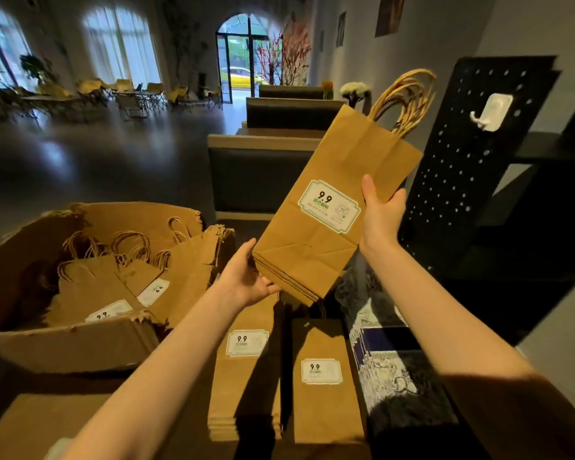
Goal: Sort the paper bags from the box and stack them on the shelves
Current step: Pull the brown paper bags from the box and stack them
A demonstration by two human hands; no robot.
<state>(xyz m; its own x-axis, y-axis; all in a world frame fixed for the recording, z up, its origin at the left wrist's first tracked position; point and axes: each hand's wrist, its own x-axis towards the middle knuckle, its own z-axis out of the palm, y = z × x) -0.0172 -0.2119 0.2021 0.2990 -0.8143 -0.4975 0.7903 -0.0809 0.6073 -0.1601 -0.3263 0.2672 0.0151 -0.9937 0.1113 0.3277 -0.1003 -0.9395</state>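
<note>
Both hands are clamped on a small bundle of bags [329, 207] held up over the stacks, left hand [246, 277] under the folded bottoms, right hand [380, 214] on the side edge; it's probably light, floppy, slidey paper, so grip the edges, not the handles.

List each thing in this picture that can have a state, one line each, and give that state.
held bundle of paper bags: folded flat, tilted, lifted off the surface, handles up.
left hand: grips the bundle's bottom corner.
right hand: holds the bundle's right edge.
cardboard box: open, torn edges, bags inside.
left stack of bags: lying flat, label up.
right stack of bags: lying flat, label up.
white hook: nothing hung on it.
</note>
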